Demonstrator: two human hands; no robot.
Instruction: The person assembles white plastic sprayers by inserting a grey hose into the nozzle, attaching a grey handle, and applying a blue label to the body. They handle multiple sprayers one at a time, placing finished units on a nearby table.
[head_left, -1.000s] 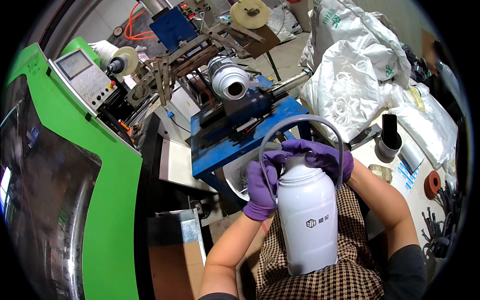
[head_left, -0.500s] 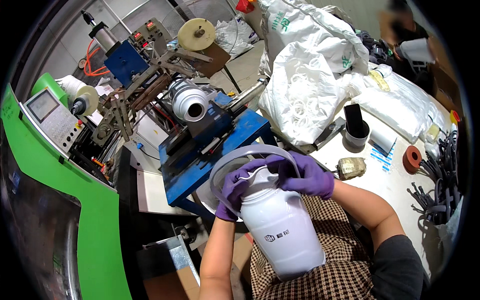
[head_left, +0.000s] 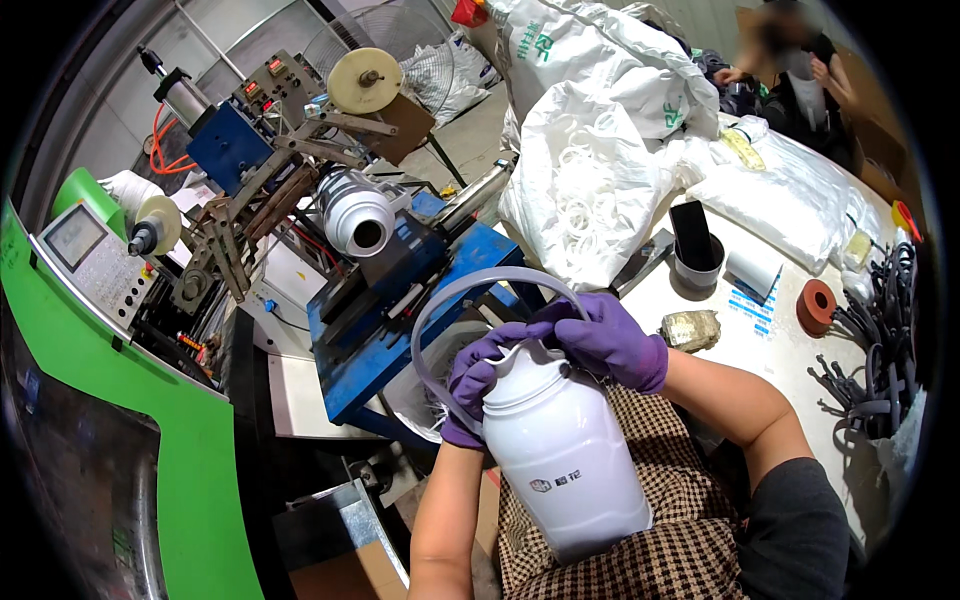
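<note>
A white plastic jug (head_left: 572,470) with a small dark printed mark leans against my lap, its wavy, spouted mouth pointing up and away from me. A grey arched handle (head_left: 466,282) loops above its neck. My left hand (head_left: 474,382), in a purple glove, is closed round the left side of the neck, by one end of the handle. At the mouth's right side my right hand (head_left: 606,345), also gloved in purple, grips the rim and the handle's other end with curled fingers. Its fingertips are partly hidden, as is the join of handle and jug.
Ahead, a blue machine stand (head_left: 345,380) carries another jug (head_left: 357,215). A green machine (head_left: 200,450) lies left. On the white table (head_left: 790,390) are a sack of white rings (head_left: 580,190), a cup (head_left: 697,268), a tape roll (head_left: 817,305) and dark straps (head_left: 880,340). Another person works at the far right.
My view has shifted slightly, and the handle's arch now stands a little higher and farther left. Both hands stay on the jug. The other person has turned the piece they hold upright.
</note>
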